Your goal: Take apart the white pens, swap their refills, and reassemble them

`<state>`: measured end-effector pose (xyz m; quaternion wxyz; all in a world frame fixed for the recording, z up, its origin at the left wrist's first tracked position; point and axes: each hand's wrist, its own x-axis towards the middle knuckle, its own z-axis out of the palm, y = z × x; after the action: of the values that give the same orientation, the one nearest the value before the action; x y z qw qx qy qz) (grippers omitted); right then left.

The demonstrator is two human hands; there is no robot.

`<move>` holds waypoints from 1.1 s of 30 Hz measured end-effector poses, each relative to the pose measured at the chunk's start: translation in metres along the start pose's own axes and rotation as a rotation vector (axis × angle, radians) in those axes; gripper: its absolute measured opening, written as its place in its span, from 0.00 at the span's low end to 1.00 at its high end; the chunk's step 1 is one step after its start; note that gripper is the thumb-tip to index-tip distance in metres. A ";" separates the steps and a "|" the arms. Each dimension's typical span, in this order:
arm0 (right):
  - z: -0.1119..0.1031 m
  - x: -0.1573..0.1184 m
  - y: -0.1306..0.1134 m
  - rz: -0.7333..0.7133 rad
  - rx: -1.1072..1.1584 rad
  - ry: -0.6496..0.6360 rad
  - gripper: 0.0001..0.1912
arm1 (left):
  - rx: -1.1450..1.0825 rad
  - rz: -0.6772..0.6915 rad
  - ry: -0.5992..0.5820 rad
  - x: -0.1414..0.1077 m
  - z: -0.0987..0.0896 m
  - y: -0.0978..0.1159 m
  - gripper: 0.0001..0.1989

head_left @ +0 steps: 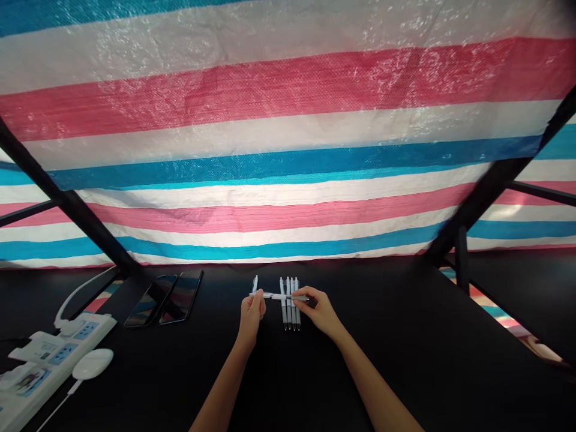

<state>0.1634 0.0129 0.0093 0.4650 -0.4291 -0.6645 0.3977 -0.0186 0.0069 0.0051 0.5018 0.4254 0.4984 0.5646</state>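
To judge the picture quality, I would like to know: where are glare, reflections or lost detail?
In the head view, white glints speckle the upper striped sheet, whose lower part looks backlit; the black table loses nearly all texture; the phones show reflections; the held pen and row of pens are too small for fine detail.

A black tabletop [180,378] carries four white-and-grey pens [289,303] in an upright row, side by side, with another pen [255,282] apart to their left; farther left lie two dark phones [166,298], a white power strip [58,366] and a round white charger [92,363]
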 end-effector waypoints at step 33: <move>0.000 -0.003 0.006 0.043 0.057 -0.111 0.17 | -0.060 -0.013 -0.010 0.001 -0.001 -0.001 0.25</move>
<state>0.1651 0.0122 0.0033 0.4307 -0.4071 -0.6683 0.4496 -0.0199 0.0075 0.0038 0.5204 0.4098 0.4816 0.5738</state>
